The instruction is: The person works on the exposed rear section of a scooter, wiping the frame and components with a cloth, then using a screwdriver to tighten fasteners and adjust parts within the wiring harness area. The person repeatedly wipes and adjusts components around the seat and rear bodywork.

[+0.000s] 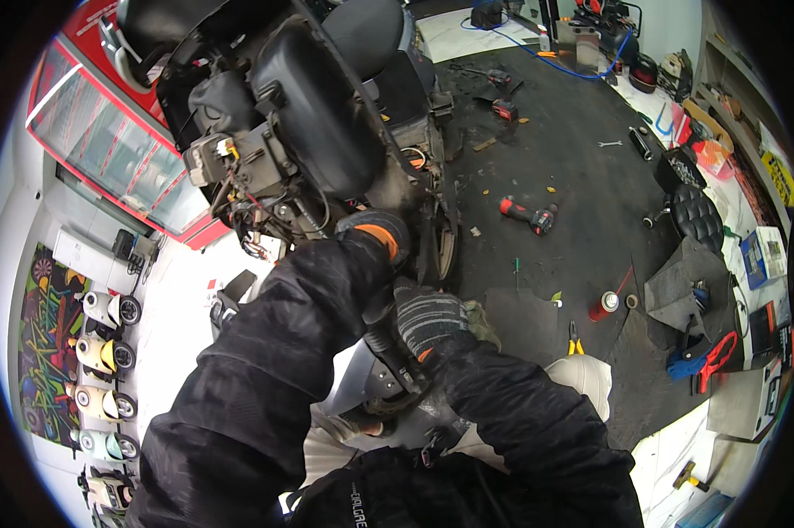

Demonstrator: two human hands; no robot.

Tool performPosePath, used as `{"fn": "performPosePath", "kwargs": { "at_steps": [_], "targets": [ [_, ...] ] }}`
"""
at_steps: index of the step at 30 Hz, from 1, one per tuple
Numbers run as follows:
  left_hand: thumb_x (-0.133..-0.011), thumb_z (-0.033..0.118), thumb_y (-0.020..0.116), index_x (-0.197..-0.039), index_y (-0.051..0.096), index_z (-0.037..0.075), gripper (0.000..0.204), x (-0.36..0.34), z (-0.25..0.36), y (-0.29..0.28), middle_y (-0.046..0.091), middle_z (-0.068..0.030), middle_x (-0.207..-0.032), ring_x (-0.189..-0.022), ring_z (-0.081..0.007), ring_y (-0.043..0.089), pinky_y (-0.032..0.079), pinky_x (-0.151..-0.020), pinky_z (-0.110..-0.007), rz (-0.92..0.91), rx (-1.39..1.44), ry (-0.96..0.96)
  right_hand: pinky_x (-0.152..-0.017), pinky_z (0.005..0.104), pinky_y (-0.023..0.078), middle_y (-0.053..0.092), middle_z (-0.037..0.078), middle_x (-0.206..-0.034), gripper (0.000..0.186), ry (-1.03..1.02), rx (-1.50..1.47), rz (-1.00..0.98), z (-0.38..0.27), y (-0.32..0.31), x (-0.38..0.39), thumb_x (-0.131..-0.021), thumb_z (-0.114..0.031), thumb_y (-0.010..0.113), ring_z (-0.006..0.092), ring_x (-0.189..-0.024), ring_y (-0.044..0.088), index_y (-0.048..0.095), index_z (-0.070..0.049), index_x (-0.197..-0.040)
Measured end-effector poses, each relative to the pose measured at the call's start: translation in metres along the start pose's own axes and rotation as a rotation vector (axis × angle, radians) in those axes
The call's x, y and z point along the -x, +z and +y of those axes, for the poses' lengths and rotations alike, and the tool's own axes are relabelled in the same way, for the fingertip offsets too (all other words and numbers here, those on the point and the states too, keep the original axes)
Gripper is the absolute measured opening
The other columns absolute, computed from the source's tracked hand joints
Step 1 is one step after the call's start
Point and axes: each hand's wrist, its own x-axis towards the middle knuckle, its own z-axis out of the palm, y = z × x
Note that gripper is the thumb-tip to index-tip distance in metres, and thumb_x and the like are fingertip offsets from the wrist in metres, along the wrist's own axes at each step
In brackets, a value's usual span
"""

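Observation:
A partly stripped scooter stands before me, with a large black oblong housing (313, 110) and bare wiring (269, 216) on its left side. My left hand (381, 236), in a dark glove with an orange band, reaches in below that housing. Its fingers are hidden. Closer to me, my right hand (432, 319) wears a grey striped glove and is beside a dark cylindrical part (384, 343); its fingers curl out of sight. I cannot tell what either hand grips. Just right of the right glove lies some olive-coloured material (482, 326), and a tyre (447, 251) shows beyond it.
On the dark mat to the right lie a red-and-black cordless tool (529, 215), yellow-handled pliers (574, 338), a red spray can (603, 306) and a wrench (610, 143). A red-framed glass cabinet (106, 141) stands left. Several small scooters (106, 355) line the left wall.

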Motion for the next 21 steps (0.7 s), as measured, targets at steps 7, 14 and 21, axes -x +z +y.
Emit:
{"fn": "performPosePath", "kwargs": {
  "at_steps": [7,14,21],
  "targets": [
    [-0.088,0.027,0.067,-0.115,0.078,0.018,0.03,-0.021,-0.004,-0.01,0.078,-0.01,-0.106,-0.101,-0.0331,0.074,0.059,-0.08,-0.045,-0.172,-0.09,-0.003,-0.073,0.0492,0.058,0.076,0.015,-0.091,0.026,0.014,0.008,-0.117,0.0,-0.003,-0.003,-0.095,-0.017,0.055,0.0323,-0.086,0.075,0.069,-0.008,-0.115],
    [-0.088,0.027,0.067,-0.114,0.078,0.018,0.03,-0.041,0.015,-0.062,0.078,-0.0105,-0.105,-0.1,-0.0337,0.074,0.059,-0.079,-0.046,-0.206,-0.017,-0.235,-0.069,0.0501,0.058,0.078,0.015,-0.093,0.021,-0.038,0.108,-0.138,0.001,-0.004,-0.002,-0.09,-0.02,0.061,0.0346,-0.086,0.075,0.076,-0.01,-0.1],
    [-0.089,0.028,0.067,-0.114,0.078,0.018,0.03,-0.047,0.015,-0.064,0.078,-0.011,-0.103,-0.099,-0.0343,0.073,0.059,-0.079,-0.046,-0.21,-0.023,-0.289,-0.073,0.0504,0.058,0.077,0.017,-0.095,0.021,0.005,-0.024,-0.095,-0.001,-0.013,-0.003,-0.093,-0.022,0.059,0.035,-0.09,0.075,0.075,-0.01,-0.101]
  ]
}}
